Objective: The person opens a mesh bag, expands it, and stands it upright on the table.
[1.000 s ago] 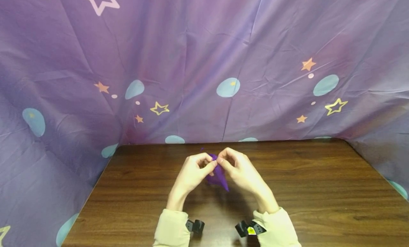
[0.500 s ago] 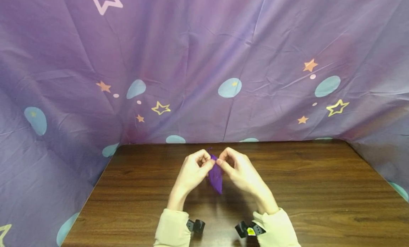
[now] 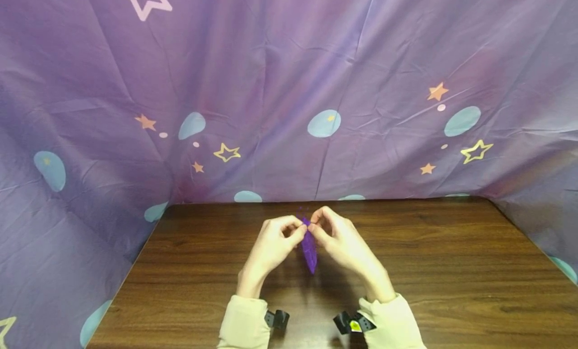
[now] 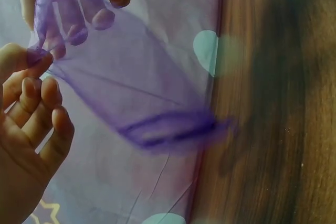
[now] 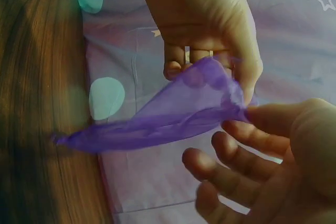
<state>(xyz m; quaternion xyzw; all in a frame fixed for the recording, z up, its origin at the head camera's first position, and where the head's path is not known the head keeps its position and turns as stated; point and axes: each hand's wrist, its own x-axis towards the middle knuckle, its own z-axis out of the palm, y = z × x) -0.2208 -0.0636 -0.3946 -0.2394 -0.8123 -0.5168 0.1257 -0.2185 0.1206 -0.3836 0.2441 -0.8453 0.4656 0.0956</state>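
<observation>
A sheer purple organza pouch (image 3: 309, 253) hangs from the fingertips of both hands above the table. My left hand (image 3: 271, 246) pinches its top edge between thumb and index finger. Close beside it, my right hand (image 3: 345, 243) pinches the same edge, the thumbs almost meeting. In the left wrist view the pouch (image 4: 131, 72) looks see-through, and its lower end is dark, folded and blurred. The right wrist view shows the pouch (image 5: 173, 114) tapering to a point. Thin purple strands stick out above the fingers in the head view.
A brown wood-grain table (image 3: 451, 269) lies under the hands. Behind it and at both sides hangs a purple cloth (image 3: 271, 88) with stars and blue ovals. Each light sleeve has a black wrist camera (image 3: 281, 319) beside it.
The pouch's lower end has swung left and now hangs narrower, more edge-on. My left hand moved slightly left, then back toward the right one. Both hands keep their pinch.
</observation>
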